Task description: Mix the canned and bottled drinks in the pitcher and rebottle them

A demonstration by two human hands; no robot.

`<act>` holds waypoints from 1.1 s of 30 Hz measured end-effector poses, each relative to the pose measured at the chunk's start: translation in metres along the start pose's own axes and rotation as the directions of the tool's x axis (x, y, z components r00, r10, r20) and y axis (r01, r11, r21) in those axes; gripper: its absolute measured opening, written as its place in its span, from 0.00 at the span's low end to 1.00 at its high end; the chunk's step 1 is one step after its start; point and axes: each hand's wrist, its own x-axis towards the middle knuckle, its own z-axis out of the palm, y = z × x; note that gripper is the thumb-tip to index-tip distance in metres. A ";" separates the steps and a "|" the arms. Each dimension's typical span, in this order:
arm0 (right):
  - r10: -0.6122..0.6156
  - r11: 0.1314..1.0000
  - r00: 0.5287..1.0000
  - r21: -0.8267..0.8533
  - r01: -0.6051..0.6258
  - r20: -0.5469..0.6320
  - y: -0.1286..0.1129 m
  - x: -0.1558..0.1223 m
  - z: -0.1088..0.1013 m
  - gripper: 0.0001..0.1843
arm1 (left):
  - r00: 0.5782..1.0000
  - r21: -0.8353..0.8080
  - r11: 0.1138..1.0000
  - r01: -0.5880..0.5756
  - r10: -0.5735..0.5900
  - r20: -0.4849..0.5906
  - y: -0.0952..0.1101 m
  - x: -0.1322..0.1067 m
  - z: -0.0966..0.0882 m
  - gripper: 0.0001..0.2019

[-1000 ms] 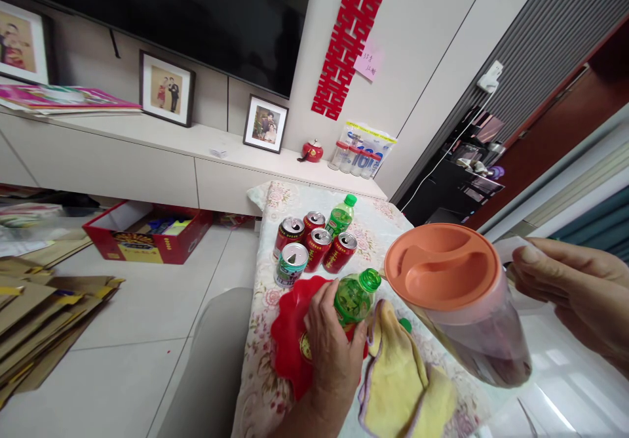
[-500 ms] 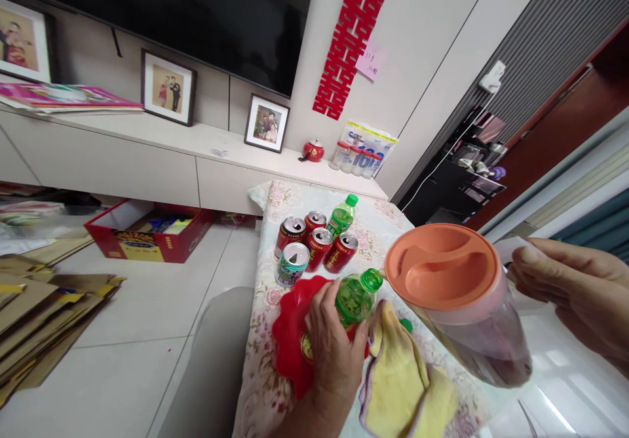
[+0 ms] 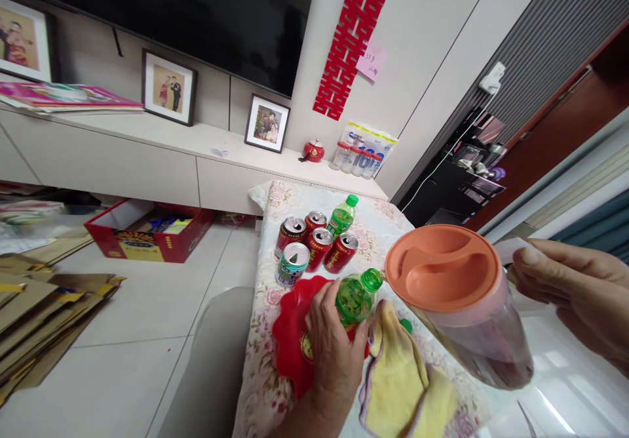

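Orange lid [image 3: 445, 271]: smooth moulded plastic, curved recess, left of the fingers of the right hand [image 3: 577, 287]; stiff-looking, a poor place to hold.
Pitcher [image 3: 484, 339]: clear plastic, tapering, dark liquid inside; aloft and leaning left of the right fingers, spout side just beside the mouth of the open bottle [image 3: 354, 303]. Probably heavy, its weight pulling away from the grip.
Handle [image 3: 510, 249]: pale, translucent; right fingers clamped on it, thumb uppermost. Best hold.
Bottle wall: green, see-through, uncapped, in the left hand [image 3: 331, 353], fingers wrapped about the body. Likely thin, quick to buckle if squeezed, slick if wet; best steadied below the shoulder.
Dish [image 3: 289, 346]: red, glossy, scalloped rim, under the left fingers; bottle's contact with it can't be told.
Cloth [image 3: 393, 385]: yellow, soft nap, purplish edging, rumpled right of the left fingers.
Cans [image 3: 318, 254]: four red, one teal, thin metal, beyond the left fingers; capped bottle [image 3: 343, 218] behind.
Desk [image 3: 304, 195]: floral cover, beneath the left fingers.
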 end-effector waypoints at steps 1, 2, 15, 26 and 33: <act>0.003 1.000 1.000 0.008 -0.003 0.007 0.001 0.000 0.000 0.33 | 1.000 -0.002 1.000 0.001 -0.001 0.002 0.000 0.000 0.000 0.33; 0.009 1.000 1.000 0.014 -0.009 0.011 0.001 0.000 -0.001 0.32 | 1.000 -0.003 1.000 0.002 -0.002 0.003 0.000 0.000 0.000 0.33; -0.038 0.998 0.999 -0.041 0.040 0.027 0.004 0.002 -0.004 0.33 | 1.000 -0.007 1.000 -0.009 0.009 -0.001 0.000 0.000 -0.001 0.33; -0.022 1.000 1.000 -0.021 0.022 -0.002 0.006 0.004 -0.006 0.33 | 1.000 0.003 1.000 -0.008 0.008 0.001 0.000 0.000 -0.001 0.31; -0.040 0.997 0.999 -0.067 0.038 -0.018 -0.002 -0.001 -0.002 0.35 | 1.000 -0.004 1.000 0.006 -0.006 0.002 -0.001 -0.001 0.000 0.30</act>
